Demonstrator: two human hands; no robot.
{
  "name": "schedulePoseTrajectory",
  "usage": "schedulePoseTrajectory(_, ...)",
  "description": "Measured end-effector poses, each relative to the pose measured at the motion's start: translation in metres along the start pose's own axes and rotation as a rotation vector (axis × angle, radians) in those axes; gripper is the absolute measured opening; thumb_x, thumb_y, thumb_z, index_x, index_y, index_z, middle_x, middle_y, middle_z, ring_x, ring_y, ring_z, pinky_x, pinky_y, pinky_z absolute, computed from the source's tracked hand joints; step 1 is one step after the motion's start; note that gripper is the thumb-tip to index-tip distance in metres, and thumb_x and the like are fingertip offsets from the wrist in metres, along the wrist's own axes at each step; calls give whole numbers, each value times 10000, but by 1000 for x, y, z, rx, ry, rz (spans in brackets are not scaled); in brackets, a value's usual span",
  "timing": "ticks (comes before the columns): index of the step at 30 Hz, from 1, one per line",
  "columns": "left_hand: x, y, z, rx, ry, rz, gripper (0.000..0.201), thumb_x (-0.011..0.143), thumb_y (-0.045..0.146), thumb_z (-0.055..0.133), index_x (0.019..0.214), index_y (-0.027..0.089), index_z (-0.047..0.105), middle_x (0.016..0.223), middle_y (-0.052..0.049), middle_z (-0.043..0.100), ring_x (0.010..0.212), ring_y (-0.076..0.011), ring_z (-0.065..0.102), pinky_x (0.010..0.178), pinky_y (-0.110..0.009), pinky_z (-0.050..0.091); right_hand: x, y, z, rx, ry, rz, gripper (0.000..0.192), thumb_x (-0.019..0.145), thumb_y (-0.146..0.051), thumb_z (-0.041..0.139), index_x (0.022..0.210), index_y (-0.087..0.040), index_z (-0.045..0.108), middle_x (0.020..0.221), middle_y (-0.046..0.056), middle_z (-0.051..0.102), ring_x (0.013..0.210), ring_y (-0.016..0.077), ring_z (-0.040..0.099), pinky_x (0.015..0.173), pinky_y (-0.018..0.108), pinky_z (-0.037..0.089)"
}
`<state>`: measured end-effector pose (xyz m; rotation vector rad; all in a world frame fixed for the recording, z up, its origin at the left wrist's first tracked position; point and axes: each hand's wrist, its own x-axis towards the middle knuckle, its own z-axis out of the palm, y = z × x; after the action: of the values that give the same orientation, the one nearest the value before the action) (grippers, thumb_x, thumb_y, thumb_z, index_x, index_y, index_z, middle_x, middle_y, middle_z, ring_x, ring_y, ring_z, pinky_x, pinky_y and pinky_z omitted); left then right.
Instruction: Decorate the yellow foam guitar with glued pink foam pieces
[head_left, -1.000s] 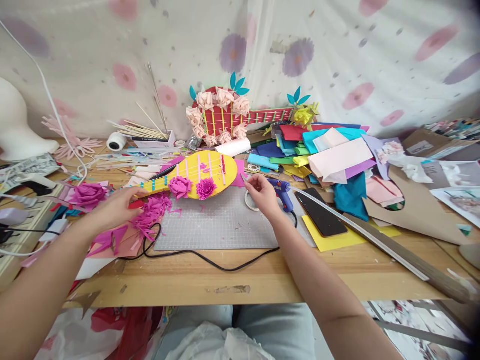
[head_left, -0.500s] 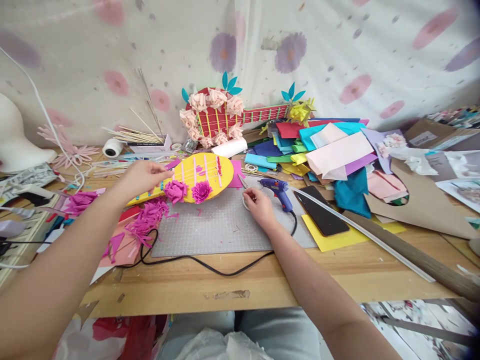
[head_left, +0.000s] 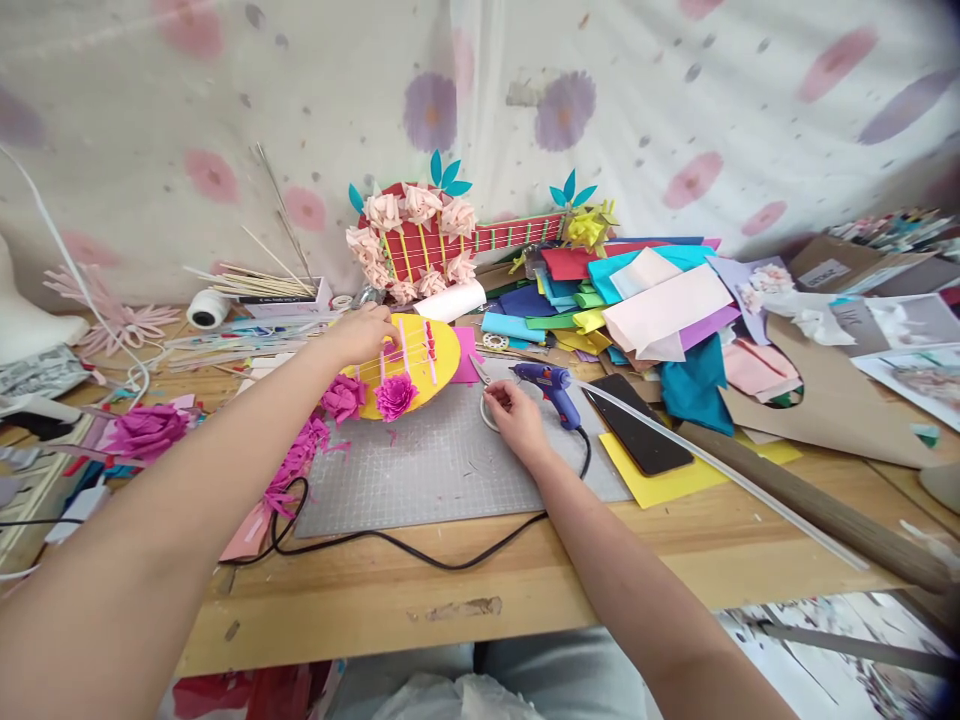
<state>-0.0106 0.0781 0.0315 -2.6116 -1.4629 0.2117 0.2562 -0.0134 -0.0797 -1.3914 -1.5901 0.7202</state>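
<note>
A yellow paper guitar lies on the grey cutting mat, with pink strips, white strings and magenta paper flowers on it. Above its body is my left hand, fingers pinched together near small magenta scraps; what they hold, if anything, is too small to make out. To the right, my right hand rests low over the mat, its fingers closed at the handle loops of a pair of scissors. The blades point away, toward a magenta sheet. Beside that hand lies a blue glue gun.
A red flower-trimmed guitar leans at the back. Coloured paper is heaped at right, near a phone and a long tube. The glue gun's black cable crosses the front. Magenta fringed paper lies at left.
My left hand has moved right, from the guitar's neck to above its body. My right hand stays at the scissors. The whole view has shifted slightly.
</note>
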Motion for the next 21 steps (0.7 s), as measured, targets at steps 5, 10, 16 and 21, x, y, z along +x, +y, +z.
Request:
schedulePoseTrajectory(5,10,-3,5,23,-30,11,268,763,235,519,962,259,697,973,-71,534,1022,-232,451,892,-315,360,0,0,0,-4,-1,3,159,763,-315,499,818,-192,583,755,30,622,683,160,556,654,288,421)
schedulePoseTrajectory(10,20,1,7,23,-79,-50,263,762,218,515,963,190,682,974,-97,554,1016,-247,466,862,-315,381,0,1,0,-2,-1,-2,151,764,-310,496,810,-194,583,765,31,628,693,160,565,666,289,427)
schedulePoseTrajectory(16,29,-4,10,-1,-197,-96,251,726,180,511,899,188,693,986,-98,575,1001,-249,479,846,-318,400,0,0,0,-14,-5,0,152,764,-312,490,799,-198,585,761,30,631,690,163,565,662,291,431)
schedulePoseTrajectory(21,27,-5,12,-37,-194,-91,241,705,164,510,859,199,692,984,-97,589,982,-248,492,826,-319,414,0,-1,-1,-20,-10,10,149,763,-315,488,792,-206,584,751,25,626,678,161,561,649,289,432)
